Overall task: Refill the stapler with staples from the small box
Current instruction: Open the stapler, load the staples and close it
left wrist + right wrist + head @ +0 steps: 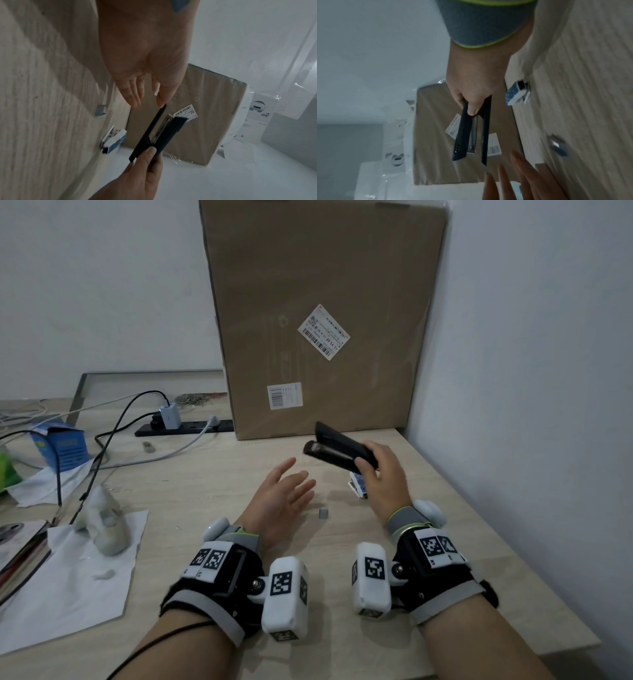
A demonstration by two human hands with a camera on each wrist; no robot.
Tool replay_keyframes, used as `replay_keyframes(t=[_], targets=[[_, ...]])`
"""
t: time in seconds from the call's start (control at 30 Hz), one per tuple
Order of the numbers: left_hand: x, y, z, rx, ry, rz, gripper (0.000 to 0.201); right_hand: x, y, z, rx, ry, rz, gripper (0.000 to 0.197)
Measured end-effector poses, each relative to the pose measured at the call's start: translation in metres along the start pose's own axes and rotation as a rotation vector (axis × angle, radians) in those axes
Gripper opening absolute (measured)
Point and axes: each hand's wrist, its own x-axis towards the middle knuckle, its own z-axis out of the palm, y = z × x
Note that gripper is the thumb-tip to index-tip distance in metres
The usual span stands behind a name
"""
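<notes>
One black stapler [339, 448], hinged open, is held above the worktop [212, 474] by the right hand [383, 477], fingers gripping its rear. The left hand [281, 501] hovers open-fingered nearby. The box [358, 486] lies beneath. Gripped at one end only, the stapler might snap shut or slip.

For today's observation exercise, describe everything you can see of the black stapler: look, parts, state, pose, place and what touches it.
The stapler is black and looks like plastic, with a silvery metal staple channel between its two arms. It is hinged open, the arms spread in a narrow V. The right hand grips its hinge end and holds it in the air above the pale wooden table, its open end pointing towards the cardboard box. The left hand, open, is near but not touching. Whether staples are loaded cannot be told.
</notes>
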Motion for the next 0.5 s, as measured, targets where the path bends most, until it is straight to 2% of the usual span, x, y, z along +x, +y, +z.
replay_keyframes(t=[0.1,0.23,0.37,0.5], targets=[[-0.0001,0.0,-0.0007,-0.035,-0.047,0.067,0.049,-0.0044,-0.0067,0.0053,0.078,-0.129,-0.038,0.028],[0.0018,-0.0031,-0.0018,0.092,-0.078,0.143,0.032,-0.0058,-0.0054,0.0074,0.057,-0.226,-0.046,0.028],[0.0009,-0.0048,-0.0042,0.183,-0.047,0.206,0.024,-0.0059,-0.003,0.0078,-0.041,-0.213,-0.072,0.03],[0.0009,-0.0078,-0.0034,0.237,-0.018,0.206,0.026,-0.0066,-0.0085,0.0062,-0.137,-0.174,-0.125,0.052]])
